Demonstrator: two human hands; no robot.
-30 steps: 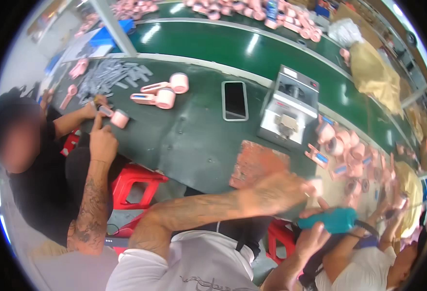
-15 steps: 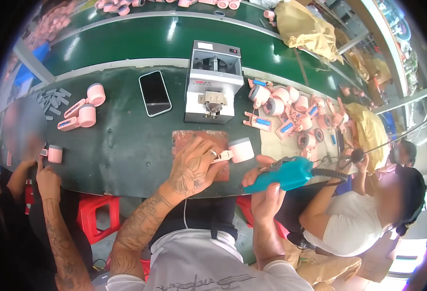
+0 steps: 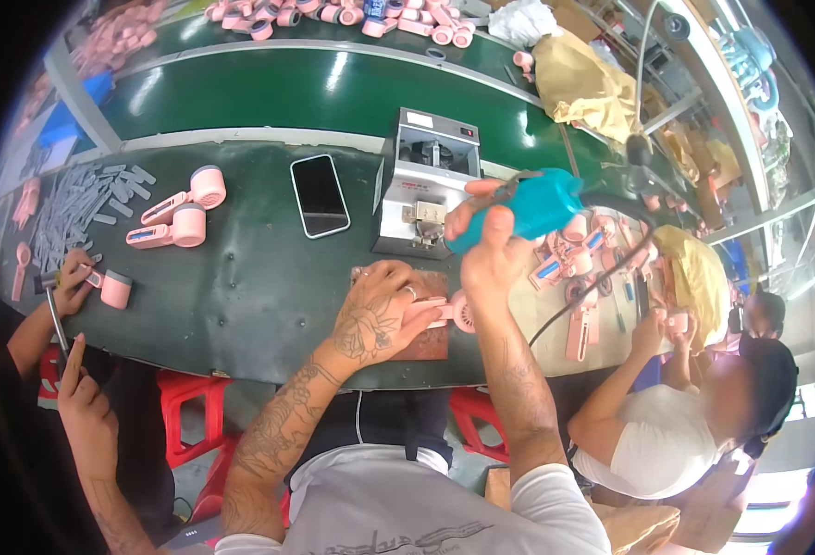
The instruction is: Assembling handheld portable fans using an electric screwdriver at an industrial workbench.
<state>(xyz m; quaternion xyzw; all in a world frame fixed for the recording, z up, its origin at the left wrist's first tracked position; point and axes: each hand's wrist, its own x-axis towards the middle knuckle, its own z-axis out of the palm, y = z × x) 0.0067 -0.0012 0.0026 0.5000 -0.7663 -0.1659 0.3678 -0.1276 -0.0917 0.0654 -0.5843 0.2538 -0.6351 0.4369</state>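
Observation:
My left hand (image 3: pixel 378 310) is closed around the handle of a pink handheld fan (image 3: pixel 464 313) and keeps it low over a reddish-brown pad (image 3: pixel 428 349). The fan's round head shows a slotted face and is partly hidden by my right forearm. My right hand (image 3: pixel 491 242) grips a teal electric screwdriver (image 3: pixel 539 215) with a dark cable, raised in front of a grey screw feeder machine (image 3: pixel 428 185). The tool's tip is hard to make out, close to the machine's front outlet.
A phone (image 3: pixel 320 195) and two pink fans (image 3: pixel 182 225) lie left of the machine. Pink fan parts (image 3: pixel 580 326) with blue cells spread out on the right. Grey strips (image 3: pixel 88 208) are piled far left. Co-workers sit on both sides; the left one holds a hammer (image 3: pixel 54 310).
My right hand has lifted the screwdriver forward to the machine. The fan in my left hand has turned, now showing its slotted face. The left co-worker's hammer has come into view.

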